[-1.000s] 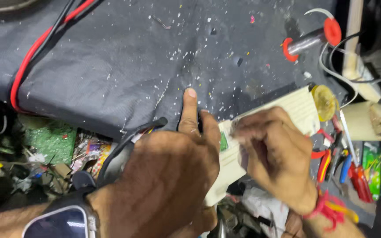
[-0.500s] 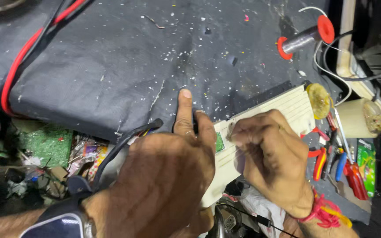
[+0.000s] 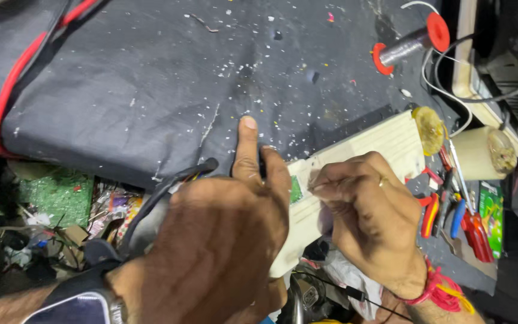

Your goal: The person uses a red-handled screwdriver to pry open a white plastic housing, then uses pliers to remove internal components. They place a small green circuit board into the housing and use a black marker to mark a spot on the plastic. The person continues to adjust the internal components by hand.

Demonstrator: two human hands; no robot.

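Note:
My left hand [image 3: 211, 240], with a watch at the wrist, fills the lower middle. Its forefinger points straight out and the other fingers are closed on a dark corded tool [image 3: 261, 163], whose black cable [image 3: 169, 186] trails back to the left. To its right my right hand [image 3: 370, 219], with a ring and a red thread wristband, pinches a thin pale wire [image 3: 315, 187] at its fingertips. Both hands meet over a small green circuit board [image 3: 295, 189]. The board lies on a pale wooden block [image 3: 379, 141], and my hands mostly hide it.
A dark speckled cloth [image 3: 151, 90] covers the bench. A red cable [image 3: 7, 102] runs along its left side. A red-ended wire spool [image 3: 409, 45] lies top right. Red and blue handled pliers [image 3: 451, 216] and a cream cylinder [image 3: 481, 153] are at right. A green board [image 3: 55, 195] sits among clutter lower left.
The view has shifted a little. Both hands stay together over the small green board, with the same grips.

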